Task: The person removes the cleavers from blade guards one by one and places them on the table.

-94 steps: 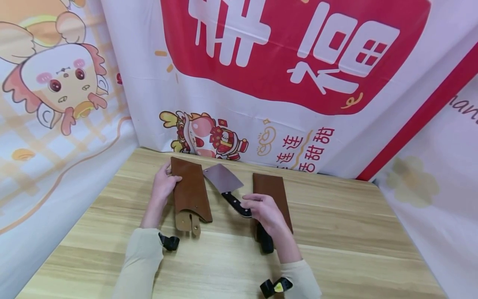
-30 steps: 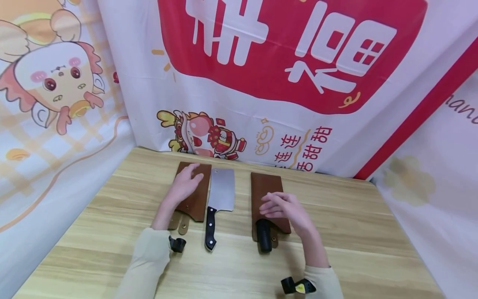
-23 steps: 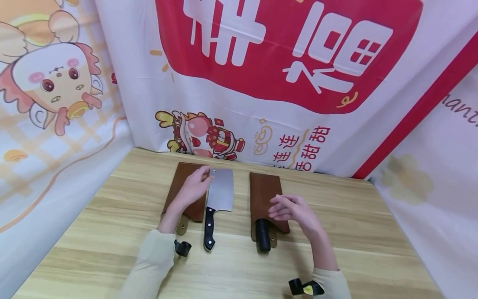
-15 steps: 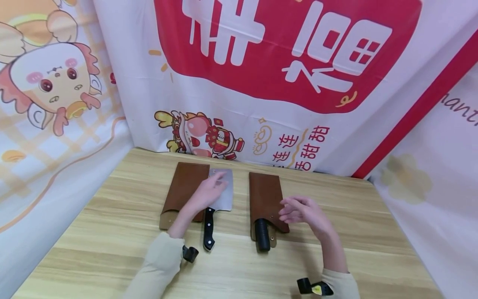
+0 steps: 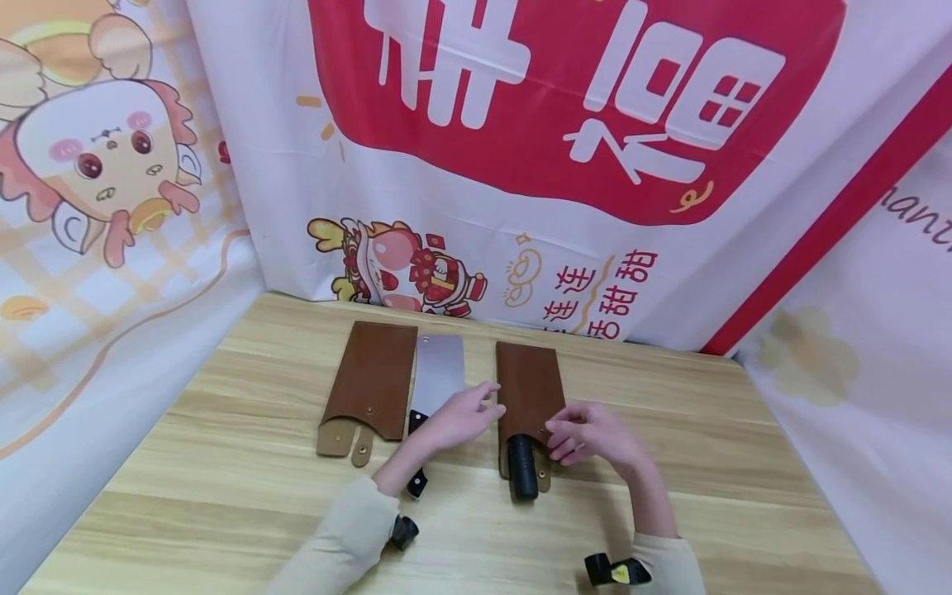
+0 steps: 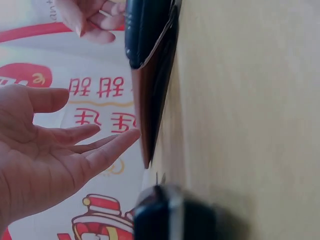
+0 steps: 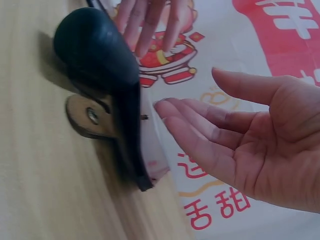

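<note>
My left hand [image 5: 464,417] hovers over the cleaver, with its fingertips close to the left edge of the right leather sheath [image 5: 530,384]. Part of the cleaver's blade [image 5: 439,372] shows, while my hand and forearm hide most of its black riveted handle. From the right sheath's mouth a black handle [image 5: 524,468] sticks out; what it belongs to is hidden inside. My right hand [image 5: 595,434] is by that sheath's lower right edge, fingers loosely bent around nothing. In the left wrist view my left hand [image 6: 55,145] shows its palm and holds nothing.
A second brown leather sheath [image 5: 372,376] lies left of the cleaver, its strap [image 5: 362,446] unfastened toward me. Behind the wooden table [image 5: 706,463] hangs a printed cloth [image 5: 476,173], with more cloth on both sides.
The left hand let go of the left sheath and moved right across the cleaver to the right sheath. The cleaver now lies straight beside the left sheath. My right hand left the cleaver's handle.
</note>
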### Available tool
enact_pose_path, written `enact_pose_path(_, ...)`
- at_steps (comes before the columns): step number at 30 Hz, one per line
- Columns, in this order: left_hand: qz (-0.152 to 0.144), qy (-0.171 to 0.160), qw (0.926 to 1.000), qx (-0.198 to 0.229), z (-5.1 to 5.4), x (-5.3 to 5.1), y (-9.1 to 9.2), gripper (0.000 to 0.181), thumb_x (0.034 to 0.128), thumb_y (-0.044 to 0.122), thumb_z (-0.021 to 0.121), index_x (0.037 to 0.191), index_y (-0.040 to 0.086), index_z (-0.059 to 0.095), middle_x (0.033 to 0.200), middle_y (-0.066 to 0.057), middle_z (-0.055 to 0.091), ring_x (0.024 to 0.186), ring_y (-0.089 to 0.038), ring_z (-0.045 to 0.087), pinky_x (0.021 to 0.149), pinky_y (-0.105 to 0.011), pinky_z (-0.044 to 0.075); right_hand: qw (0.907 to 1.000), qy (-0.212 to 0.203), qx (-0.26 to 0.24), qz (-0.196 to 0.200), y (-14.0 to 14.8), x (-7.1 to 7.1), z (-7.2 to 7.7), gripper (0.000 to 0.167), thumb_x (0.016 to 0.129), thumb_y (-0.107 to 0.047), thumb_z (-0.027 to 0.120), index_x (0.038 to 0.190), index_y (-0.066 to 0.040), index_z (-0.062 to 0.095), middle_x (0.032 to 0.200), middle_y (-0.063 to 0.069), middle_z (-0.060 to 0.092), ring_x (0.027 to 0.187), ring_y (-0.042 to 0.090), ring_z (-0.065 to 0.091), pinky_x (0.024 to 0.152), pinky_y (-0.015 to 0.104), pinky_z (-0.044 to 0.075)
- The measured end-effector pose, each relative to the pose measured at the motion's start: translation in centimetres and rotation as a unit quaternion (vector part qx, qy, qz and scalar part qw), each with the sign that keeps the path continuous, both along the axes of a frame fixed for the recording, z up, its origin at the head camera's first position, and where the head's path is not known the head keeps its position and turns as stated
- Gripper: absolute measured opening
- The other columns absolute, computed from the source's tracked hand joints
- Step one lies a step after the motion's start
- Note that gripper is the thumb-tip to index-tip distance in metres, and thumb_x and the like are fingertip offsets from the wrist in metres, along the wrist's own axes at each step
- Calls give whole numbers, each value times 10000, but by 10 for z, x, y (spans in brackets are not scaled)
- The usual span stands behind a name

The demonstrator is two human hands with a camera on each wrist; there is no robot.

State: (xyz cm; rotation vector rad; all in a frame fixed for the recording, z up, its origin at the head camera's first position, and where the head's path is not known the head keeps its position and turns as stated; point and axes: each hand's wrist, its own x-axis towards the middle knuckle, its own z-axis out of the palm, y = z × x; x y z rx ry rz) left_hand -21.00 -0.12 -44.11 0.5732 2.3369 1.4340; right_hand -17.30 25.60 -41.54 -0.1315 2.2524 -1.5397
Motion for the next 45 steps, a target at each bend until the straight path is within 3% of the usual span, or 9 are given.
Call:
enact_pose_path(9,-157,9,9998,-153,-12,5,11,583,1062,270,565,1524,-56,423,1420,-310,553,1324,-423,537,1078,-553,456,9984,0,380,407,-14,0,-9,349,1013,-184,670,1136,142,655,908,225,725,793,389,739,693,468,634)
enact_pose_path(15,-61,-256,9995,-146,-14,7,15,598,1073,278,555,1554,-34,387,1460,-286,529,1336,-406,529,1076,-555,457,9979,-112,392,513,-21,-1,-13,325,1004,-185,672,1091,128,690,834,214,724,736,364,740,658,463,633)
enact_pose_path(19,38,-498,9987,58,-14,7,16,610,1073,266,562,1558,-48,367,1455,-296,530,1187,-363,641,1008,-531,516,9983,-158,349,431,-22,-1,-17,292,987,-163,690,1046,123,706,812,205,721,706,344,739,647,455,633)
enact_pose_path(22,125,-901,9949,429,-17,8,18,622,1068,219,574,1559,-78,334,1465,-335,493,1081,-353,682,930,-493,570,9983,-152,369,429,-23,0,-19,262,975,-153,707,995,109,718,801,183,721,690,334,735,640,455,632)
enact_pose_path(27,222,-1393,9859,904,-22,7,22,671,1052,172,585,1561,-126,265,1484,-382,433,1126,-428,654,873,-445,602,9975,-151,445,534,-26,1,-21,235,966,-139,718,942,95,719,781,161,715,658,313,725,620,453,630)
enact_pose_path(37,267,-1558,9821,1027,-29,6,23,677,1041,168,580,1525,-186,264,1392,-346,530,1092,-403,672,821,-410,619,9963,-240,615,549,-30,-1,-22,259,963,-165,737,904,86,718,740,157,713,625,292,720,598,432,628)
enact_pose_path(45,318,-1704,9795,1029,-29,5,22,672,1046,187,575,1536,-163,276,1385,-312,556,1087,-383,671,796,-389,623,9927,-44,1167,312,-39,0,-22,321,914,-244,815,814,44,714,690,122,705,589,318,715,559,412,617)
